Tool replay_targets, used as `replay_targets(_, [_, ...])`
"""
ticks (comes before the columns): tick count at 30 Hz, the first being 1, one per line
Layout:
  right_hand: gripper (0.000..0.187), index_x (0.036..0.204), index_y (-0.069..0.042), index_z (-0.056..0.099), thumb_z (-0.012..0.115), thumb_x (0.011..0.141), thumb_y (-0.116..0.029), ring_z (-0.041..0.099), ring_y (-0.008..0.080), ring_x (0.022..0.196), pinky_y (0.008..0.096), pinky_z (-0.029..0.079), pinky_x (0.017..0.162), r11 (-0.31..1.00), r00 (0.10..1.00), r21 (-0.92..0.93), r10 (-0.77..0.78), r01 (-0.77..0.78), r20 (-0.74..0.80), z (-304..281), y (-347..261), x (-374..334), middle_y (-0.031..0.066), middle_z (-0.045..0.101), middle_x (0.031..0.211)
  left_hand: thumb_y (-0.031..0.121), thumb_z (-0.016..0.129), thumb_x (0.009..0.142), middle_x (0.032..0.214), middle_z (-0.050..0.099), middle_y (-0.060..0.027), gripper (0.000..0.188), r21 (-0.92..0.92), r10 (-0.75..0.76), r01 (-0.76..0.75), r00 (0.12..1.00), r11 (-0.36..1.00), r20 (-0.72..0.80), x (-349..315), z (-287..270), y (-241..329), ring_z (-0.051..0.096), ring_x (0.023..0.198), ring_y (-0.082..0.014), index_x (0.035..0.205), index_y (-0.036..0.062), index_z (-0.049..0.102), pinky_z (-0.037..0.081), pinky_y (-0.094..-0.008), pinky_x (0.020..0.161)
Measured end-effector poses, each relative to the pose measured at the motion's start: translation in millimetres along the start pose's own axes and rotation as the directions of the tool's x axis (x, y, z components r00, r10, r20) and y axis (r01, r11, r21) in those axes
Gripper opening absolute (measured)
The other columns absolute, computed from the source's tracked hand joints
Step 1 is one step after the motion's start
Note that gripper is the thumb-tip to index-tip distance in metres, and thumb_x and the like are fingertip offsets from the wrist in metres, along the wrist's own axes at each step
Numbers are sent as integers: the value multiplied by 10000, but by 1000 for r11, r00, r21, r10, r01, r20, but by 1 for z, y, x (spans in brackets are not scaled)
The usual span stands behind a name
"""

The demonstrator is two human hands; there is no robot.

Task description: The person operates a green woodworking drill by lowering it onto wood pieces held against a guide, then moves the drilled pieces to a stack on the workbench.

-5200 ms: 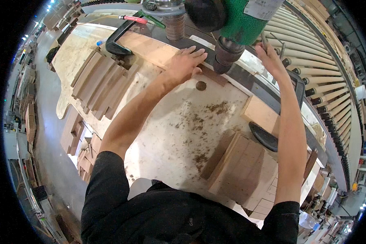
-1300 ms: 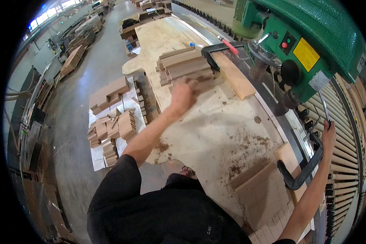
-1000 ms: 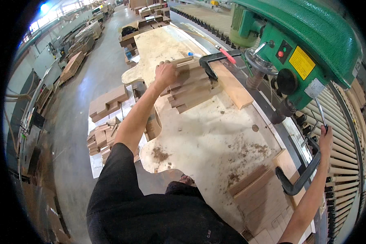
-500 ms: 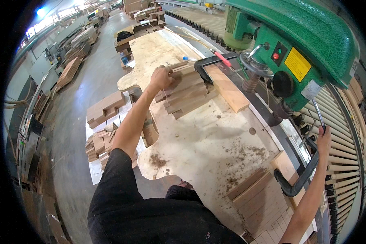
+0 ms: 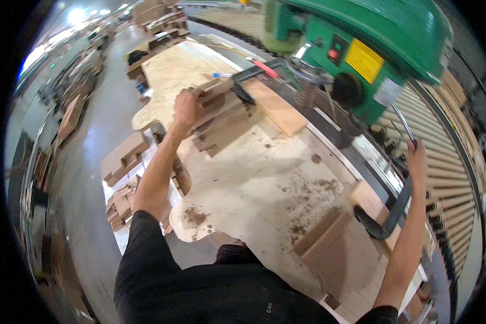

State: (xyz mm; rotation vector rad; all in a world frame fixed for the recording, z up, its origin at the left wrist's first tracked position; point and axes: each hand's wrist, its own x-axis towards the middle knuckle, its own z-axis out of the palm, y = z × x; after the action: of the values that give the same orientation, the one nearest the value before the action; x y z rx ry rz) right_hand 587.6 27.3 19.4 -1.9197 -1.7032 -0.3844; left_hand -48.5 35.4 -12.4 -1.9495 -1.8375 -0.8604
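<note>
My left hand (image 5: 188, 110) is closed on the left end of a brown wooden strip (image 5: 217, 86), at the far side of a group of similar strips (image 5: 229, 127) lying on the pale plywood table (image 5: 243, 178). Motion blurs its fingers somewhat. Out to the right, my right hand (image 5: 416, 157) grips the metal lever handle (image 5: 404, 123) of a green drill press (image 5: 372, 32). The machine's chuck (image 5: 351, 128) hangs over the table's right edge, apart from the strips.
Black clamps (image 5: 243, 92) (image 5: 380, 229) hold pale wooden fence boards (image 5: 278, 110) along the table's right side. More brown strips (image 5: 343, 254) lie near right. Wooden blocks (image 5: 124, 156) and small offcuts (image 5: 121, 202) sit on the left. A roller conveyor (image 5: 437, 146) runs behind the press.
The whole view has shifted, with the scene moving left. The far strip at my left hand now looks slightly raised or turned. My right hand stays on the lever.
</note>
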Motion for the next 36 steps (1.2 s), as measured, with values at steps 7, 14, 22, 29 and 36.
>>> replay_targets(7, [360, 1000, 0, 519, 486, 951, -355, 530, 471, 958, 526, 420, 764, 1000, 1000, -19, 17, -17, 3, -3, -4, 5, 268, 581, 995, -41, 597, 666, 915, 633, -116, 228, -510, 524, -503, 844, 698, -115, -39, 44, 147, 564, 925, -348, 869, 39, 662, 455, -429, 828])
replay_targets(14, [340, 968, -5, 508, 495, 945, -343, 535, 471, 932, 532, 420, 750, 998, 997, -17, 65, -64, 48, -7, -7, 3, 267, 580, 972, 67, 608, 684, 971, 565, -70, 245, -392, 704, -667, 707, 633, -66, -49, 137, 219, 532, 984, -274, 920, 71, 669, 421, -382, 874])
replay_targets(22, [348, 956, -26, 495, 495, 943, -374, 547, 473, 890, 543, 416, 731, 997, 996, 34, 65, -67, 67, -4, -12, 0, 242, 598, 926, 77, 657, 664, 852, 560, -60, 117, -558, 605, -490, 796, 670, 28, -24, 173, 231, 554, 897, -273, 773, 117, 645, 429, -384, 814])
replay_targets(29, [338, 948, -32, 490, 491, 946, -369, 553, 470, 895, 541, 419, 733, 998, 996, 0, 70, -70, 60, 2, -9, -4, 243, 604, 919, 25, 611, 662, 800, 544, -78, 105, -560, 603, -475, 795, 679, 57, -24, 172, 244, 559, 868, -293, 745, 87, 623, 439, -397, 769])
replay_targets(36, [358, 946, -27, 479, 492, 943, -384, 550, 471, 895, 543, 416, 718, 998, 997, 30, 56, -58, 62, 4, -14, -1, 241, 602, 911, 45, 565, 693, 829, 546, -90, 95, -495, 647, -562, 763, 662, -1, -7, 175, 228, 561, 874, -296, 775, 77, 601, 436, -401, 798])
